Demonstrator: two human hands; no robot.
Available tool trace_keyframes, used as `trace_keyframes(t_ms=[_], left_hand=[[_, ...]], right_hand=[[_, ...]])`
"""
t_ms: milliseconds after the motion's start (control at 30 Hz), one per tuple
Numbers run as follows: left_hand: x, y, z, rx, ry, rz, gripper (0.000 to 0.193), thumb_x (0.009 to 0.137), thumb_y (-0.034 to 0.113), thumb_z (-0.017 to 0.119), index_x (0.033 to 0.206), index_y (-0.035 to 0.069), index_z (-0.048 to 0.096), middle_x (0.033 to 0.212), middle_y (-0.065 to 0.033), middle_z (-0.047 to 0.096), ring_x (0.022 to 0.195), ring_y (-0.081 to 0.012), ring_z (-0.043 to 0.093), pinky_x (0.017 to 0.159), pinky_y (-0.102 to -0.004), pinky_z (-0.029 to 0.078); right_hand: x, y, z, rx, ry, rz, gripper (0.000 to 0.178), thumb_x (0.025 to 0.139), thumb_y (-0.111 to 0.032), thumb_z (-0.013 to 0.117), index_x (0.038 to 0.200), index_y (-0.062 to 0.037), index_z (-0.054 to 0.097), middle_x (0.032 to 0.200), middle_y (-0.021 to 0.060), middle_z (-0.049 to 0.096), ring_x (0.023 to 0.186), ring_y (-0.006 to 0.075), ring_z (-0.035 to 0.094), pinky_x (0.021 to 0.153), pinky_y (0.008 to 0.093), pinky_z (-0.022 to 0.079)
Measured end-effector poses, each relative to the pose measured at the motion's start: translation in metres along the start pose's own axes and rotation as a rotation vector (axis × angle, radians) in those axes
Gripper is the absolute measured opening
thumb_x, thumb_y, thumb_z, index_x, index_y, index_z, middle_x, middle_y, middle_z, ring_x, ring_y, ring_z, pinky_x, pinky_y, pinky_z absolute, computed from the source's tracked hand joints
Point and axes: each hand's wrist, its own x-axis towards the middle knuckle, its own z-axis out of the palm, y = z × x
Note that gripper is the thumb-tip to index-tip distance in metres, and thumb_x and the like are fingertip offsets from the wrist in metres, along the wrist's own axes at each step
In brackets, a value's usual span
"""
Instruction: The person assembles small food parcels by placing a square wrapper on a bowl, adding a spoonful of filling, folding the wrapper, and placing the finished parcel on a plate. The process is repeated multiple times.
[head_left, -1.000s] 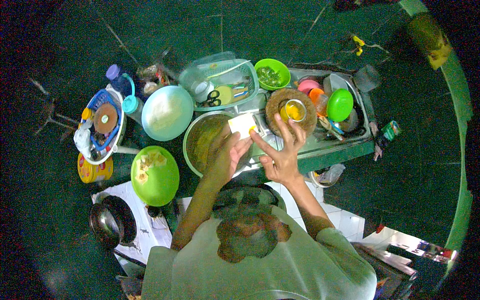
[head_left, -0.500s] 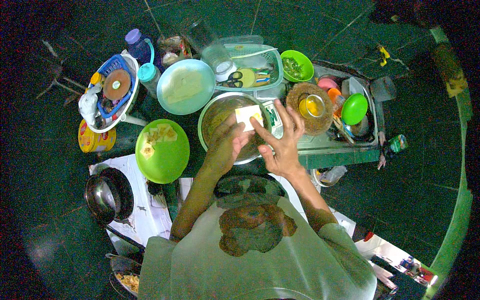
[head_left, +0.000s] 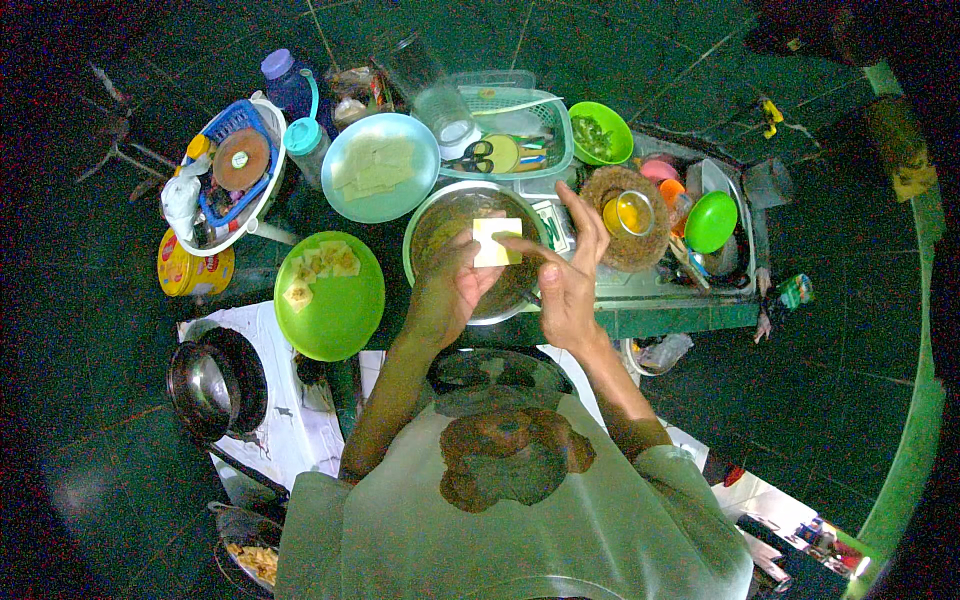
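Note:
In my left hand [head_left: 448, 285] is a pale square dough wrapper [head_left: 487, 256], held up over a metal bowl [head_left: 408, 232]. Brownish contents partly show in the bowl behind my hands. My right hand [head_left: 572, 300] has its index finger stretched to the wrapper's right side, its other fingers apart. A light blue plate [head_left: 428, 190] beyond the bowl carries a stack of flat pale wrappers [head_left: 376, 168]. On the green plate [head_left: 330, 325] to the left lie several filled wrapper pieces [head_left: 325, 260]. A small glass of yellow liquid [head_left: 628, 213] stands right of the bowl on a round brown mat [head_left: 640, 255].
A teal basket [head_left: 565, 135] with scissors and utensils sits at the back, beside a green bowl of chopped greens [head_left: 598, 135]. Dishes crowd a tray [head_left: 690, 290] at right. A white tub [head_left: 268, 205], yellow tin [head_left: 195, 270] and dark pan [head_left: 205, 390] stand at left.
My right index finger has moved onto the wrapper's right side, and the hand has turned a little. The left hand still holds the wrapper. The whole view has shifted slightly.

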Motion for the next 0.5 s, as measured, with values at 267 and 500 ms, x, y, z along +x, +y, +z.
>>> trace_keyframes(t_ms=[267,500], left_hand=[[0.0,0.004,-0.03,-0.218,-0.131,-0.042,0.04,0.099,0.02,0.057,0.135,0.002,0.051,0.13,-0.0127,0.061,0.116,-0.0261,0.061,0.103,-0.041,0.048],[-0.008,0.003,-0.031,0.042,0.139,0.041,0.037,0.1,0.018,0.054,0.132,-0.001,0.052,0.128,-0.0148,0.062,0.114,-0.0275,0.063,0.102,-0.0422,0.051]], right_hand=[[-0.004,-0.015,0.011,-0.075,-0.123,-0.111,0.052,0.1,-0.055,0.04,0.117,-0.0207,0.075,0.157,0.0178,0.033,0.139,0.0426,0.027,0.115,0.0567,0.015],[-0.005,0.001,-0.008,0.217,-0.092,0.108,0.046,0.094,-0.041,0.058,0.132,-0.0152,0.063,0.146,0.0177,0.046,0.135,0.0357,0.039,0.115,0.0474,0.025]])
